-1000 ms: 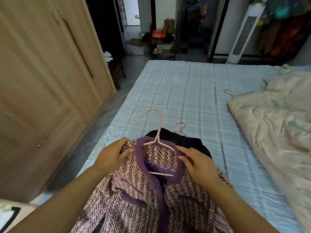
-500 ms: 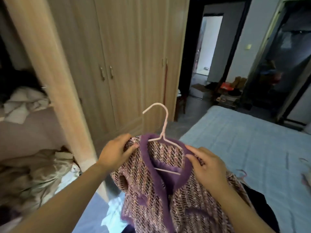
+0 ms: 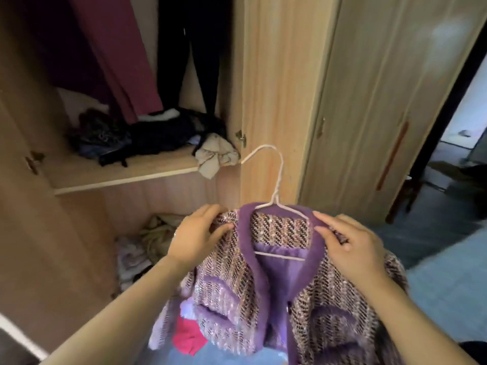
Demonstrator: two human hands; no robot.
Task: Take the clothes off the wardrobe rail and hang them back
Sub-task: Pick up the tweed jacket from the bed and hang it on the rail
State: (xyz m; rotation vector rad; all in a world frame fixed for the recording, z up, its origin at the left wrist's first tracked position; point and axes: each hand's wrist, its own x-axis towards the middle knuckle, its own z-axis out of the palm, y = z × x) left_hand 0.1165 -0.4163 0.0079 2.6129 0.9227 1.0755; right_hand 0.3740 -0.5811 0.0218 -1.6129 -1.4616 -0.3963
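The jacket [image 3: 237,285] hangs on its hanger [image 3: 277,180] at 6 o'clock in the view, before the open wardrobe [image 3: 266,75]. The left hand [image 3: 196,238] pinches its shoulder at 9 o'clock of the collar, and the right hand [image 3: 347,248] pinches the shoulder at 3 o'clock. The hook points toward 10 o'clock, where dark clothes [image 3: 147,138] lie on a shelf [image 3: 118,177].
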